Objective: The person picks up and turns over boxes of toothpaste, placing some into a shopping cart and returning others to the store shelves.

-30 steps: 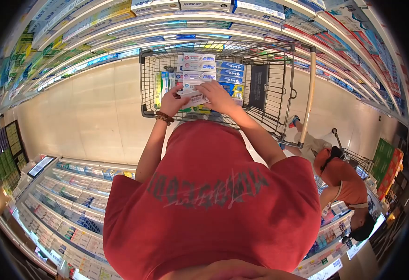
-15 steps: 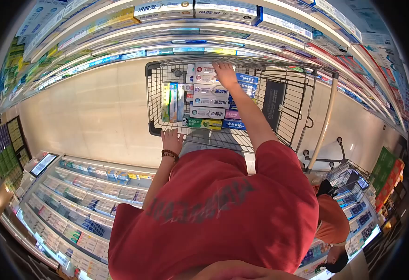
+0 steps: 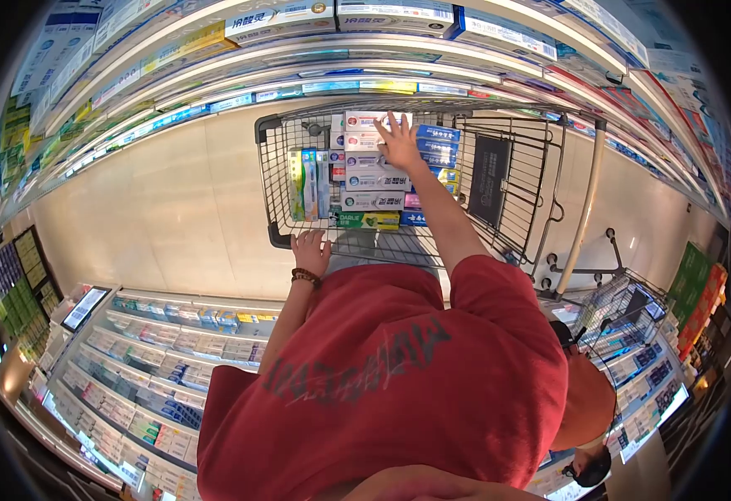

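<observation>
A wire shopping cart (image 3: 267, 179) stands in front of me with several toothpaste boxes in it. My right hand (image 3: 400, 147) lies over the far end of a column of white toothpaste boxes (image 3: 371, 181), fingers spread, touching the top ones. To its right are blue toothpaste boxes (image 3: 438, 134). A green and yellow DARLIE box (image 3: 369, 220) lies at the near end of the column. Upright blue, green and yellow packs (image 3: 303, 185) stand on the left. My left hand (image 3: 310, 253), a beaded bracelet on its wrist, has its fingers hooked over the cart's near rim by the corner.
Shelves of boxed toothpaste (image 3: 282, 18) run along the far side. Behind me, lower left, is another stocked shelf (image 3: 161, 351) with a screen (image 3: 86, 307) at its end. A person in an orange top (image 3: 586, 401) is at lower right beside another cart (image 3: 620, 313).
My right hand has shifted slightly down and its fingers have spread over the white boxes. My left hand stays at the rim. The view has shifted a little.
</observation>
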### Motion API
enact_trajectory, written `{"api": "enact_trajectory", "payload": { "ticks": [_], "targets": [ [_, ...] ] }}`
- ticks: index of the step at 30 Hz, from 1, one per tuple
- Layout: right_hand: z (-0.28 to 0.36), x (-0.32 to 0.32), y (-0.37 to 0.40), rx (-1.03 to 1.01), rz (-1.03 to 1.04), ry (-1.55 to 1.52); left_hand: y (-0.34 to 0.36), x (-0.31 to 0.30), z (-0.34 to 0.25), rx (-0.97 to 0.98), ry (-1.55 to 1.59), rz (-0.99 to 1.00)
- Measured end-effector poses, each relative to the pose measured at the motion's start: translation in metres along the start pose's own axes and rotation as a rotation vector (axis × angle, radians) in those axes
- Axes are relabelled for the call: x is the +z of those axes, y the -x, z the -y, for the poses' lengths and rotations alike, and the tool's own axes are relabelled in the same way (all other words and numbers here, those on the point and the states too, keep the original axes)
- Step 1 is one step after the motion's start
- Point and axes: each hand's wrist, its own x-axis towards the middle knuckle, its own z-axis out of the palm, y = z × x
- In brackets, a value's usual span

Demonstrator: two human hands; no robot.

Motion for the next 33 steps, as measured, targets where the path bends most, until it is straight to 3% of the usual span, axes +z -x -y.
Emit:
{"api": "enact_trajectory", "payload": {
  "ticks": [3,6,8,10,11,14,15,17,19,20,21,23,26,29,33],
  "targets": [
    [-0.006,0.006,-0.001,-0.047,-0.080,-0.246,0.001,0.001,0.001,0.027,0.014,0.024],
    [-0.017,-0.009,0.018,0.094,-0.273,-0.477,0.000,-0.004,0.003,0.035,0.045,0.077],
    [-0.026,-0.032,0.042,0.248,-0.372,-0.618,-0.005,-0.013,0.009,0.168,0.011,0.020],
    [-0.041,-0.067,0.089,0.277,-0.511,-0.411,-0.007,-0.031,0.014,0.239,-0.144,-0.081],
    [-0.056,-0.087,0.115,0.228,-0.641,-0.321,-0.008,-0.041,0.017,0.197,-0.217,-0.208],
    [-0.105,-0.151,0.199,0.442,-1.008,-0.060,-0.020,-0.062,0.037,-0.178,-0.213,-0.454],
    [-0.118,-0.177,0.230,0.561,-1.078,0.089,-0.024,-0.062,0.045,-0.331,-0.230,-0.496],
    [-0.148,-0.209,0.287,0.704,-1.141,0.292,-0.034,-0.056,0.068,-0.456,-0.085,-0.464],
    [-0.171,-0.209,0.317,0.874,-1.140,0.262,-0.040,-0.048,0.082,-0.427,0.059,-0.170],
    [-0.181,-0.207,0.325,0.957,-1.144,0.242,-0.039,-0.043,0.082,-0.292,0.183,-0.205],
    [-0.183,-0.202,0.331,0.974,-1.026,0.290,-0.040,-0.034,0.081,-0.282,0.166,-0.301],
    [-0.182,-0.184,0.341,1.000,-0.767,0.367,-0.038,-0.024,0.077,-0.464,0.171,-0.260],
    [-0.213,-0.173,0.359,1.060,-0.732,0.326,-0.033,-0.015,0.058,-0.583,0.278,-0.365],
    [-0.230,-0.169,0.366,1.049,-0.756,0.266,-0.022,-0.015,0.046,-0.584,0.220,-0.385],
    [-0.235,-0.169,0.377,1.033,-0.793,0.202,-0.021,-0.018,0.048,-0.644,0.166,-0.147]
  ]
}}
